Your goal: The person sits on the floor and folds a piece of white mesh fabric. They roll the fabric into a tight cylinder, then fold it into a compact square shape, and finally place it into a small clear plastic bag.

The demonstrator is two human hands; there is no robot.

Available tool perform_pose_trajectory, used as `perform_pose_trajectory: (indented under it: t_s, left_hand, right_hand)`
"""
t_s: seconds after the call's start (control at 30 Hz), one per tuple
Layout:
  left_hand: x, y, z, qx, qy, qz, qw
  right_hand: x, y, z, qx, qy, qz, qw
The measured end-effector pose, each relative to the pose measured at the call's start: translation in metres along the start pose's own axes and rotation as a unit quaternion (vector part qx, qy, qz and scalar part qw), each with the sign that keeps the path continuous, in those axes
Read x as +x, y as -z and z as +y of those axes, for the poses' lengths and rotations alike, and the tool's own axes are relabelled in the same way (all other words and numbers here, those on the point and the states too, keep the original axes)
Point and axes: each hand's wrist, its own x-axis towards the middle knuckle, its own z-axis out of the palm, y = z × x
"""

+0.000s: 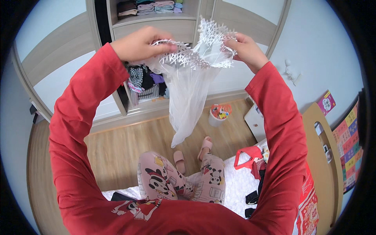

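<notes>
In front of me hangs a white sheer tulle piece (190, 92) with a stiff, branching openwork lace edge (213, 43); whether it is a garment or a veil I cannot tell. My left hand (150, 42) pinches the lace edge at its left end, thumb pointing right. At the other end, my right hand (246, 50) has its fingers closed on the lace. Between the two hands the lace sags, and the tulle falls from it in folds, narrowing to a tip above the floor. Some fingertips are hidden behind the lace.
A wardrobe (154, 29) with folded clothes on an upper shelf and heaped clothes (147, 82) lower down stands ahead. A small bin (219, 113) sits on the wooden floor (129, 137). I sit on a bed (235, 192) with a red bag (246, 156) and dark items at right.
</notes>
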Motion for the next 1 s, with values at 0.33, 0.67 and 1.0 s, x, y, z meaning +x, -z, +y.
perform_pose_trajectory:
  t_s: [0.33, 0.67, 1.0]
  left_hand:
    - [0.013, 0.005, -0.011, -0.17, 0.033, 0.066, 0.983]
    - [0.006, 0.032, -0.031, -0.07, 0.039, 0.035, 0.996]
    - [0.004, 0.019, -0.004, -0.017, 0.023, 0.029, 0.999]
  right_hand:
    - [-0.004, -0.011, -0.033, 0.003, -0.065, -0.124, 0.99]
    - [-0.018, 0.041, -0.03, 0.008, -0.016, -0.157, 0.987]
    - [-0.019, 0.032, -0.017, -0.166, 0.04, -0.205, 0.964]
